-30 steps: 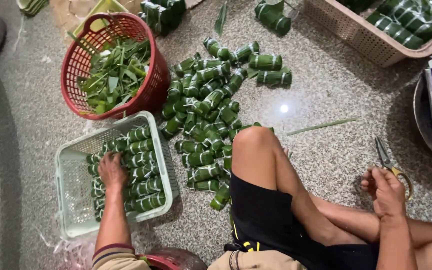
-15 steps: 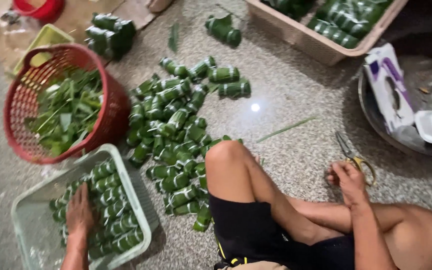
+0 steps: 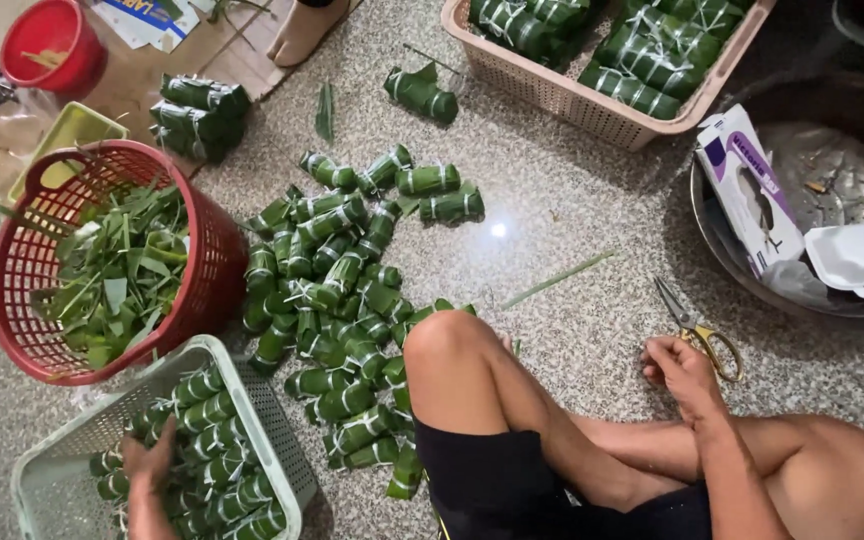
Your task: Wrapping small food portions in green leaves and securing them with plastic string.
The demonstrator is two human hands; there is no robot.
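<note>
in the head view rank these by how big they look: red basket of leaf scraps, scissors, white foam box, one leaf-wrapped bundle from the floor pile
1. red basket
2. white foam box
3. scissors and a single leaf-wrapped bundle look about alike in length, so I won't rank them; the bundle is thicker.

Left hand (image 3: 147, 470) flat, fingers spread; right hand (image 3: 680, 368) loosely curled.

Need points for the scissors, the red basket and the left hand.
scissors (image 3: 694, 330): head view, on the pivot where blades meet yellow handles.
red basket (image 3: 214, 262): head view, on its right side wall.
left hand (image 3: 147, 470): head view, on the back of the hand, over the wrapped bundles in the white basket.
</note>
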